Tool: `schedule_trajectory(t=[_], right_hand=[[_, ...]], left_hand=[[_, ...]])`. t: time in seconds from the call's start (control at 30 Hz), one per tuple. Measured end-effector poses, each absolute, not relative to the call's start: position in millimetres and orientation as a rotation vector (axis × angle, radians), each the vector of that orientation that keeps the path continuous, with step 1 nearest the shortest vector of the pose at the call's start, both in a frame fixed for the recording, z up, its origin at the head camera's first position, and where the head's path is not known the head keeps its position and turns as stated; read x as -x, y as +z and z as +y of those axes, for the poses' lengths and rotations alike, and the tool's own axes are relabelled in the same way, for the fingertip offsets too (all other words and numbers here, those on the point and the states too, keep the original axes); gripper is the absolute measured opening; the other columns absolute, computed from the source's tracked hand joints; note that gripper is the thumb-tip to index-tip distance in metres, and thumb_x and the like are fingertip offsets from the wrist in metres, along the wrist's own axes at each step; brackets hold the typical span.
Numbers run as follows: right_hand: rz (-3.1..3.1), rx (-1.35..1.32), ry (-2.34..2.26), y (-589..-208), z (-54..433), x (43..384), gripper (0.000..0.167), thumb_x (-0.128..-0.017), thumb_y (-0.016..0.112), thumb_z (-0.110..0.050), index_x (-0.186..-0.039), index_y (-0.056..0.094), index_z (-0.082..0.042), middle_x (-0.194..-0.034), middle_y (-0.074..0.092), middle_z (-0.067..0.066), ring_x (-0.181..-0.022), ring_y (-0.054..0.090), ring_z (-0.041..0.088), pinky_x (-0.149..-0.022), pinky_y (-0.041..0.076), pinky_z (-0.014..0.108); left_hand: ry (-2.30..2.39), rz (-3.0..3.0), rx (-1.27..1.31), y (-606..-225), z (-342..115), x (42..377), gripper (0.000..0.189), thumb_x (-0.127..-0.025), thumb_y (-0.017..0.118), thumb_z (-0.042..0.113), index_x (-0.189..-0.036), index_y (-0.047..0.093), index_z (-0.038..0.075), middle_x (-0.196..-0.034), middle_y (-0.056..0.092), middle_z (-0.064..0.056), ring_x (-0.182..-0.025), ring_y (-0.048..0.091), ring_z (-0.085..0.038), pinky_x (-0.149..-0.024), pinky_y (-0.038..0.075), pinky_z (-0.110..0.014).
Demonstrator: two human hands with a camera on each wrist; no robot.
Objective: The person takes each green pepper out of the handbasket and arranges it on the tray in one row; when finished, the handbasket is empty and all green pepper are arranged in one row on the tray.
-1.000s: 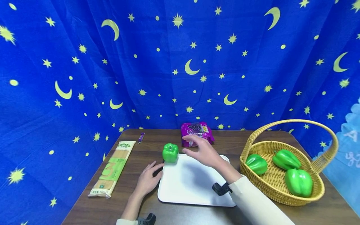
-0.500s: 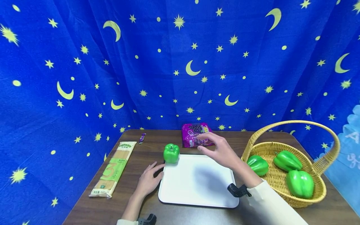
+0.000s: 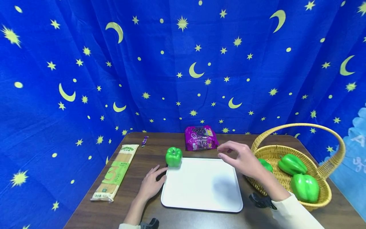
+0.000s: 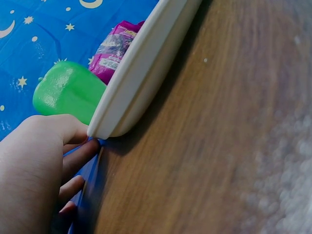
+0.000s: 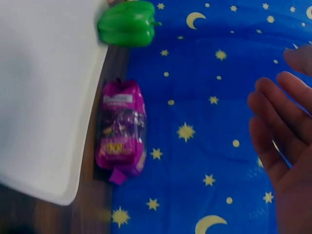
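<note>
My left hand (image 3: 152, 183) rests on the table with its index finger and thumb against the left rim of a white tray (image 3: 201, 187). In the left wrist view those fingertips (image 4: 80, 130) meet the tray's corner. A green bell pepper (image 3: 173, 156) sits upright at the tray's far left corner, just beyond the left hand. My right hand (image 3: 243, 157) hovers over the tray's far right corner, fingers loosely bent and holding nothing. In the right wrist view the right hand (image 5: 287, 117) shows spread fingers, with the pepper (image 5: 127, 23) well away from it.
A wicker basket (image 3: 321, 195) with several green peppers (image 3: 304, 187) stands right, partly behind the right arm. A purple snack bag (image 3: 200, 138) lies behind the tray. Left are a noodle pack (image 3: 115, 173) and a small purple-wrapped candy (image 3: 145, 141). A blue star curtain (image 3: 171, 63) hangs behind the table.
My right hand has moved right, from near the pepper across the tray toward the basket, uncovering the purple bag. The left hand, tray and pepper have stayed in place.
</note>
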State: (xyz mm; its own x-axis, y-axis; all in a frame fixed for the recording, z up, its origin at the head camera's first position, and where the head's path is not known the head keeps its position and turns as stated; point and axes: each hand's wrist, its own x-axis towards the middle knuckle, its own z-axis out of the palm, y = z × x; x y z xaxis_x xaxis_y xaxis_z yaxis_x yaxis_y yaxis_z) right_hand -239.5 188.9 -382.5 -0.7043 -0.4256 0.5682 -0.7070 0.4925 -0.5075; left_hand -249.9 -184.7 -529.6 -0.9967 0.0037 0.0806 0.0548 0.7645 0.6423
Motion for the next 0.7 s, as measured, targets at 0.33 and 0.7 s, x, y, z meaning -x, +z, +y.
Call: schedule_trajectory(t=[0.33, 0.7], right_hand=[[-2.424, -0.906, 1.043, -378, 224, 232, 0.011, -0.089, 0.07, -0.02, -0.096, 0.069, -0.029, -0.089, 0.065, -0.016, -0.077, 0.061, 0.007, -0.064, 0.052, 0.024], [-2.445, -0.751, 0.963, -380, 281, 218, 0.011, -0.088, 0.07, -0.013, -0.092, 0.072, -0.023, -0.085, 0.069, -0.009, -0.078, 0.062, 0.007, -0.067, 0.048, 0.019]], left_hand=[[-1.065, -2.873, 0.033, -533, -188, 250, 0.033, -0.093, 0.059, 0.036, -0.125, 0.064, 0.034, -0.145, 0.045, -0.011, -0.136, 0.031, -0.039, -0.104, 0.023, -0.067], [-1.066, -2.885, 0.022, -532, -187, 251, 0.033, -0.093, 0.06, 0.037, -0.125, 0.064, 0.034, -0.145, 0.045, -0.011, -0.137, 0.031, -0.037, -0.105, 0.023, -0.066]])
